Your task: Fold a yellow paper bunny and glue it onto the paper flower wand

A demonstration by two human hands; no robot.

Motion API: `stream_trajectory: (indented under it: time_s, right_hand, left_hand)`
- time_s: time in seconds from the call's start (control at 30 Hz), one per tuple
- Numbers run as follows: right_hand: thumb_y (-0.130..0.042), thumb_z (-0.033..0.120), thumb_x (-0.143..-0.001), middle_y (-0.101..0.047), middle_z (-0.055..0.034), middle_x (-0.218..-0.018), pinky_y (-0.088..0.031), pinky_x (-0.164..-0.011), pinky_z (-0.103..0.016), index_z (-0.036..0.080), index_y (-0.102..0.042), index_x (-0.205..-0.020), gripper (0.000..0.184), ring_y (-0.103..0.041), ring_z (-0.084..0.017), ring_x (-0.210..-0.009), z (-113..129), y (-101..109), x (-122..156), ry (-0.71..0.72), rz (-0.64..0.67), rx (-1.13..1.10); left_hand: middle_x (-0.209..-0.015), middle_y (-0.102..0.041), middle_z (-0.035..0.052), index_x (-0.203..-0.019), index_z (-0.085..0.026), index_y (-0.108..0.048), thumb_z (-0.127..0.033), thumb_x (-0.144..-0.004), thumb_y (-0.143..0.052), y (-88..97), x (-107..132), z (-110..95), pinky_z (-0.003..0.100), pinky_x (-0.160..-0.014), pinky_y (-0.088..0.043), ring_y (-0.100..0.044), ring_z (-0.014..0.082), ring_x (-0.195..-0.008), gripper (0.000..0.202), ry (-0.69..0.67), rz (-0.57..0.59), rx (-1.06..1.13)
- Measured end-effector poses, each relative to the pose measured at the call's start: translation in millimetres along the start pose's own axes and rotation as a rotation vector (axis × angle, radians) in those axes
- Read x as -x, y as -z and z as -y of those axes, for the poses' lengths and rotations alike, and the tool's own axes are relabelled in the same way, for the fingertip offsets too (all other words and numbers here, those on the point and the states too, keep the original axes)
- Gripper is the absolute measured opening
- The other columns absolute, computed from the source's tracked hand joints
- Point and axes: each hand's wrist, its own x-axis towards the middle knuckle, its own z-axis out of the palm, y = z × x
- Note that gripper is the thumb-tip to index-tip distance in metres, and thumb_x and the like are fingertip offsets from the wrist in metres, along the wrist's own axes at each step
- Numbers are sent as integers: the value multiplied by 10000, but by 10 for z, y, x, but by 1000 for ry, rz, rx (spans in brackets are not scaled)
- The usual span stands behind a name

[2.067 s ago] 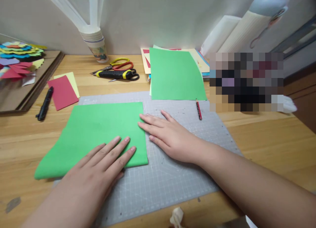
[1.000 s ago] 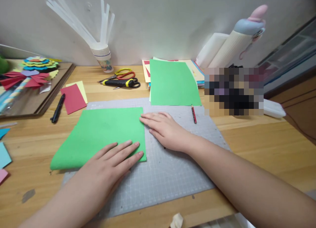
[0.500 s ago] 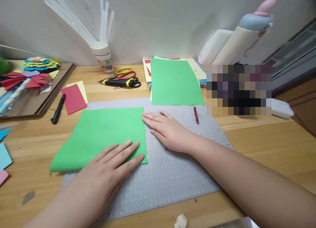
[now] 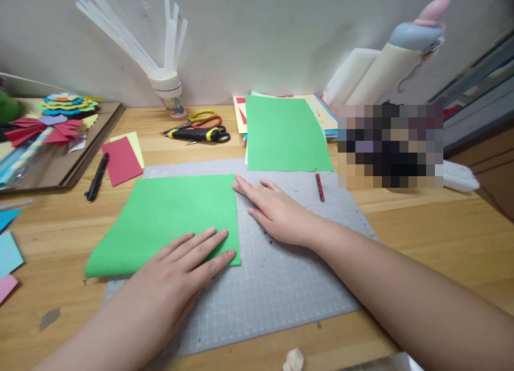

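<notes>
The bent green sheet (image 4: 176, 205), matte and rounded at its front-left end, overlaps the gridded mat's (image 4: 289, 285) left edge. The left hand (image 4: 180, 272) lies flat, fingers spread, at its front-right corner; the right hand (image 4: 277, 210), fingers extended, angles toward its back-right corner. The bench (image 4: 433, 242) is wooden.

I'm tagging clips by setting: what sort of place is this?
Probably a papercraft workspace, perhaps at home: a grey gridded cutting mat lies on the wooden tabletop, yellow-and-red-handled metal scissors lie behind it, and the left hand rests on a large green sheet.
</notes>
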Motion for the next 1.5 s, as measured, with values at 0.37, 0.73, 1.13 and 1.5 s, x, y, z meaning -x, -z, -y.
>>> stream_trajectory:
  time_s: [0.37, 0.73, 1.13, 1.5]
  right_hand:
    - [-390, 125, -945, -379, -107, -1556, -220, -1190, -512, 172, -255, -1537, 609, -358, -203, -1433, 18, 18, -6, 5, 2, 29]
    - [-348, 150, -984, -390, -97, -1549, -200, -1188, -517, 189, -494, -1420, 461, -329, -198, -1448, 32, 62, 3, 33, 79, 129]
    - [-379, 128, -945, -384, -100, -1552, -201, -1187, -520, 177, -486, -1426, 496, -326, -202, -1449, 41, 63, -4, 29, 85, 132]
    - [-389, 125, -943, -386, -105, -1551, -199, -1187, -522, 173, -490, -1423, 493, -330, -203, -1447, 51, 68, -8, 25, 86, 124]
  left_hand:
    - [-1558, -349, -1, -1485, -387, -337, -140, -913, -461, 24, 2, -3, 500, -1083, -441, -448, 259, -1378, 635, 28, 38, 50]
    - [-1570, -332, -9, -1499, -396, -299, -125, -904, -466, -12, 10, 2, 484, -1095, -433, -436, 253, -1387, 675, 29, 37, 44]
    - [-1563, -351, 48, -1438, -414, -427, 24, -726, -412, 50, -4, -28, 556, -1048, -449, -425, 317, -1382, 836, 2, 57, 54]
    - [-1548, -390, 63, -1421, -396, -464, 19, -755, -416, 81, -6, -52, 536, -1037, -463, -458, 311, -1366, 786, -1, 29, 36]
